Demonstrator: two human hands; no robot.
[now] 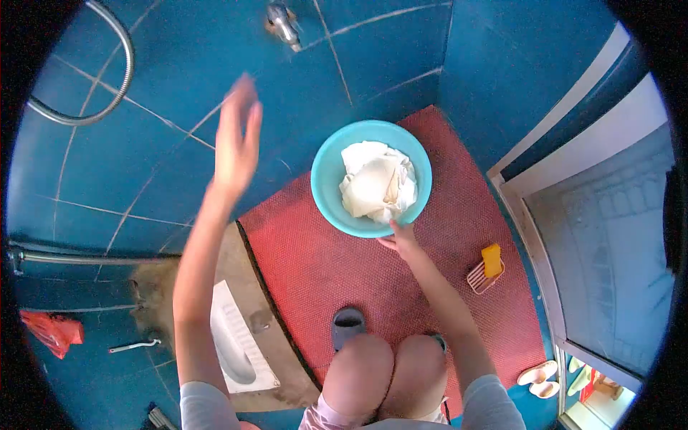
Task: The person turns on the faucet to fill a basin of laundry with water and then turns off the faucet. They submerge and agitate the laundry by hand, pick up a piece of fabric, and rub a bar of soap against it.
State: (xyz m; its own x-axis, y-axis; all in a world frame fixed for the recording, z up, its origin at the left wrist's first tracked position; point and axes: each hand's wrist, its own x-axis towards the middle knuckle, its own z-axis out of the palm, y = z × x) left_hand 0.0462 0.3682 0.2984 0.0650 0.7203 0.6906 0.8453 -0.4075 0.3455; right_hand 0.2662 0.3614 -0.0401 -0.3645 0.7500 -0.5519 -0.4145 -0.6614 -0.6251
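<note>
A light blue plastic basin (pixel 322 203) sits on the red mat, with a crumpled white cloth (pixel 373 183) inside it. My right hand (pixel 401 242) grips the basin's near rim, thumb on top and fingers around the outside. Up and to the left, my left hand (pixel 238 147) is raised in front of the blue tiled wall, holding nothing. Its fingers are stretched out, with the thumb apart and the tips slightly blurred. The left hand is well away from the basin.
A metal tap (pixel 284 29) juts from the wall above. A squat toilet (pixel 240 351) lies left of the red mat (pixel 301 265). On the mat's right, a striped soap dish (pixel 484 278) holds a yellow bar (pixel 491 260). A glass door (pixel 602 229) stands at right.
</note>
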